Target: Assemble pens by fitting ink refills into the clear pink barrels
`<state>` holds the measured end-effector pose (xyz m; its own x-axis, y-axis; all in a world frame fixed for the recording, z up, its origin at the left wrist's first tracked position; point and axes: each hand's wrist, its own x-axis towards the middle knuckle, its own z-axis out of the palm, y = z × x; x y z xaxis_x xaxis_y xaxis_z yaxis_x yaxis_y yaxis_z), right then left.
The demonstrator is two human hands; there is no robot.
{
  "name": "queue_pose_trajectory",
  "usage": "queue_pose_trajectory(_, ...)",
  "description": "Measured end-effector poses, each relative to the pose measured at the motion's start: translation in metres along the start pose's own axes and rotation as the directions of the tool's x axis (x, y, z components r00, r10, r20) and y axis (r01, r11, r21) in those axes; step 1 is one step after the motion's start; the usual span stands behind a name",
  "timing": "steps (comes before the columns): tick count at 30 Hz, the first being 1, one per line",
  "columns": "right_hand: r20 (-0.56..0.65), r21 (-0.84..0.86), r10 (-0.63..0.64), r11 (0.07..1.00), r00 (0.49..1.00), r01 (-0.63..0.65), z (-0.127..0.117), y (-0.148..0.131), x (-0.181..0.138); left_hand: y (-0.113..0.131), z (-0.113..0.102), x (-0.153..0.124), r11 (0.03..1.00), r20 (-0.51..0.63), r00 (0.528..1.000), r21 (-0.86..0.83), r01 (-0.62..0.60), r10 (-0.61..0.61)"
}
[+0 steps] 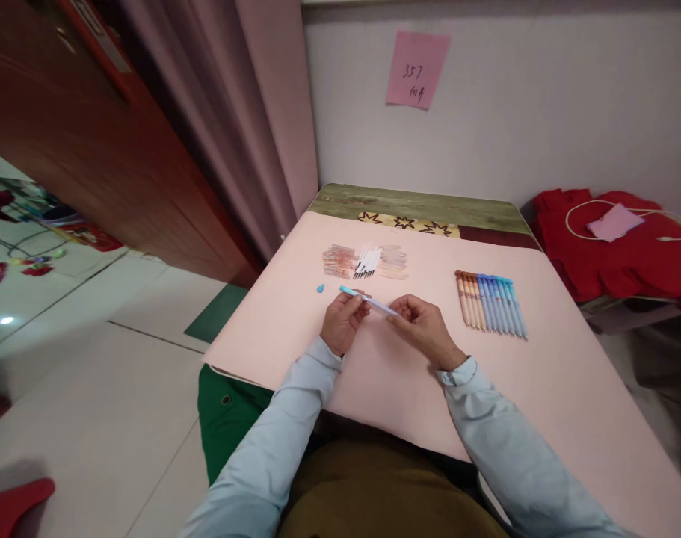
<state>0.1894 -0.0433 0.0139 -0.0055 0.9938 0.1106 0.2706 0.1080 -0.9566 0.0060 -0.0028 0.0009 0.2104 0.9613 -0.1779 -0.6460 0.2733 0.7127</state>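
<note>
My left hand (344, 321) is closed around the blue end of a light blue pen (368, 300), held just above the pink mat (295, 329). My right hand (424, 325) pinches the pen's other, paler end. A small blue cap (320, 288) lies on the mat to the left of my left hand. Beyond the hands lie a pile of clear orange pen parts (340, 261), a bunch of white refills with black tips (368, 261) and pale barrels (393, 263).
A row of finished orange and blue pens (490, 302) lies to the right on the mat. The table's wooden far edge (418, 202) meets the wall, which carries a pink note (417, 69). Red cloth with a white cable (614, 239) is piled at right. A curtain (250, 119) hangs at left.
</note>
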Motion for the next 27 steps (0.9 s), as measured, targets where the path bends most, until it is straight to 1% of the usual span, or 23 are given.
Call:
queue_pose_trajectory(4, -0.092, -0.123, -0.079, 0.990, 0.993, 0.068, 0.006, -0.001, -0.001, 0.000, 0.000, 0.000, 1.000, -0.015, 1.000, 0.003, -0.018, 0.018)
queue_pose_trajectory(7, -0.137, -0.202, -0.143, 0.973, 0.980, 0.113, 0.009, -0.001, -0.002, 0.000, 0.000, 0.000, 1.000, -0.021, 1.000, 0.005, -0.020, 0.020)
queue_pose_trajectory(14, -0.149, -0.307, -0.243, 0.933, 0.959, 0.188, 0.013, -0.005, -0.005, 0.001, 0.002, -0.001, 0.999, -0.010, 1.000, 0.028, -0.015, 0.015)
queue_pose_trajectory(19, -0.173, -0.330, -0.257, 0.925, 0.951, 0.190, 0.014, -0.010, -0.007, 0.001, 0.003, -0.002, 0.997, 0.016, 1.000, 0.069, -0.026, 0.025)
queue_pose_trajectory(27, -0.178, -0.302, -0.243, 0.936, 0.953, 0.182, 0.017, -0.007, -0.009, 0.001, 0.000, -0.001, 0.995, 0.023, 1.000, 0.097, 0.010, -0.013)
